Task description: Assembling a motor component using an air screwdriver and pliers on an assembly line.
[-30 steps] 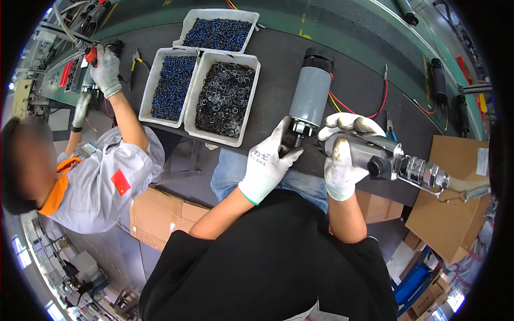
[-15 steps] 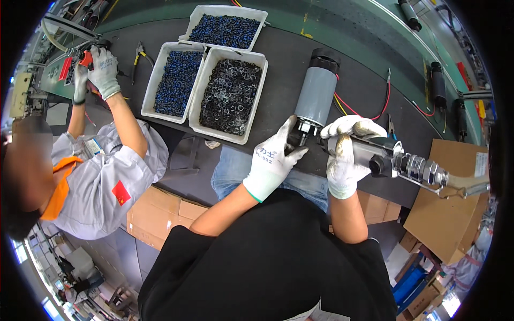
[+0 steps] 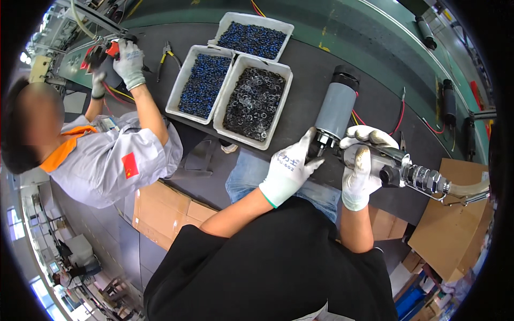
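On the dark bench lies a grey cylindrical motor (image 3: 335, 112) with a black cap at its far end and a metal shaft end toward me. My left hand (image 3: 289, 167), in a white glove, has its thumb and fingers closed around that near end; the fingertips partly hide the shaft and a black part there. In my gloved right hand (image 3: 362, 171) is a metal air tool (image 3: 381, 165), gripped around its body, its head close to the motor's near end. A hose fitting (image 3: 425, 178) leads from the tool to the right.
Left of the motor stand a bin of black and clear rings (image 3: 254, 104) and two bins of small blue-black parts (image 3: 204, 85) (image 3: 252, 40). Pliers (image 3: 167, 58) lie farther left. A co-worker (image 3: 118, 150) holds a red tool. Red wires (image 3: 399, 115) and a cardboard box (image 3: 450, 214) are at right.
The whole view has shifted, so bench and hands appear lower and farther right. Both my hands keep their grips. The co-worker's hands and red tool have moved slightly.
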The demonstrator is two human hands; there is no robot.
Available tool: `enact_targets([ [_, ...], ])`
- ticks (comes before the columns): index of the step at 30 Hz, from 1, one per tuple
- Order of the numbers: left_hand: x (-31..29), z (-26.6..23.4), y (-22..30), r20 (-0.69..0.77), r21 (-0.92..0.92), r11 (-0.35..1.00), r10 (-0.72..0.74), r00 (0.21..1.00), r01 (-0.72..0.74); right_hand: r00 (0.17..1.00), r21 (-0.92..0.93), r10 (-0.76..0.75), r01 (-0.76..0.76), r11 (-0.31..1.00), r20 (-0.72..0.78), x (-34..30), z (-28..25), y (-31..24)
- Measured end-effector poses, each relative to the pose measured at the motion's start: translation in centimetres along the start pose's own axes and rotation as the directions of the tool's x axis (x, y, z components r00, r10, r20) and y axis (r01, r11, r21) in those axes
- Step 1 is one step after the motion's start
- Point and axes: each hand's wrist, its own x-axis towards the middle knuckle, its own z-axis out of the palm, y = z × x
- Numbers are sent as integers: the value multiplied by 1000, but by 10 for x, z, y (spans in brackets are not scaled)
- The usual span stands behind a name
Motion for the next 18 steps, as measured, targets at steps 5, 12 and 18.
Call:
enact_targets([
  [5, -3, -6, 2, 0, 110, 994, 30, 1000, -29, 999, 53, -11, 9, 999, 33, 2, -7, 4],
  [12, 21, -128, 8, -240, 418, 906, 177, 955, -63, 988, 133, -149, 151, 979, -25, 14, -22, -38],
  [18, 69, -210, -119, -166, 708, 706, 145, 975, 15, 979, 135, -145, 164, 977, -141, 13, -51, -45],
])
